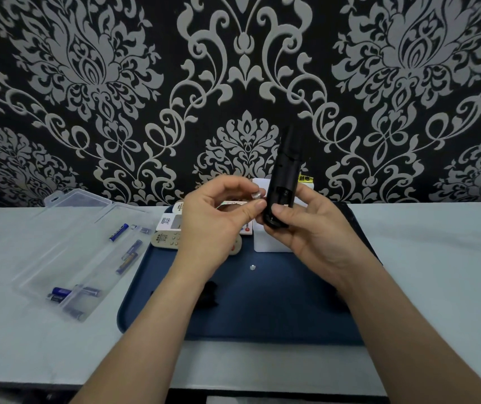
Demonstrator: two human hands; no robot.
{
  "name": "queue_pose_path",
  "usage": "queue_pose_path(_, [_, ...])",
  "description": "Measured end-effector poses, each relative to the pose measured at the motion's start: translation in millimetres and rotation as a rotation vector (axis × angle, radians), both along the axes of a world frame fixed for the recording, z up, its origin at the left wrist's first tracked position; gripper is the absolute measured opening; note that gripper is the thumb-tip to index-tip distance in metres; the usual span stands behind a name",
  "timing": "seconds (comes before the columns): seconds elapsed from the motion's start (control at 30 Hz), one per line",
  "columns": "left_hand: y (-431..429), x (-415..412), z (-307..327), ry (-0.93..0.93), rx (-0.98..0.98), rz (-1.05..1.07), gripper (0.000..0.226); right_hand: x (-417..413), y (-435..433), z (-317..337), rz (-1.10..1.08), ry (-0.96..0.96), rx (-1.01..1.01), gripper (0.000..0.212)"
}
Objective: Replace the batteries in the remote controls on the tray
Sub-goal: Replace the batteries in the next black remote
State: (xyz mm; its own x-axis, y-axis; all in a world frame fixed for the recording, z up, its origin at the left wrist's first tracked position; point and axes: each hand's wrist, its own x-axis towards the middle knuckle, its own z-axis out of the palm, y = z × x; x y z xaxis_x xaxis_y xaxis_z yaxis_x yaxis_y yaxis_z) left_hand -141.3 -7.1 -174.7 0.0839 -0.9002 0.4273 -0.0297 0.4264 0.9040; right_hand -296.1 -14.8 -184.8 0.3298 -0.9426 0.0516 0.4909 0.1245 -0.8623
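Presently, the pale table (437,258) bears the dark blue tray (262,310). Left of the tray a clear plastic box (67,249) lies open, blue batteries (118,232) inside. Above the tray's far half my right hand (320,228) grips the black remote (287,170) upright, battery bay exposed. White remotes (169,225) rest at the tray's far edge. My left hand (213,225), above the tray's far middle, pinches a small battery (255,195)

The worktop (437,258) right of the tray (262,316) lies open. Remotes (165,239) crowd its far edge; a battery box (58,243) sits left.
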Motion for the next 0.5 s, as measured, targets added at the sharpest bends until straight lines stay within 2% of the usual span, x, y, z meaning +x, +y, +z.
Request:
queue_pose_path(0.17, [-2,5,-3,-0.146,0.072,0.107,0.013,-6,1,-2,-0.08,0.127,-0.035,0.038])
queue_pose_path(0.37, [0,7,-11,-0.278,0.145,0.085,0.019,-9,5,-4,-0.112,0.261,-0.045,0.036])
queue_pose_path(0.5, [2,6,-14,-0.345,0.147,0.056,0.019,-11,5,-5,-0.116,0.239,-0.003,0.035])
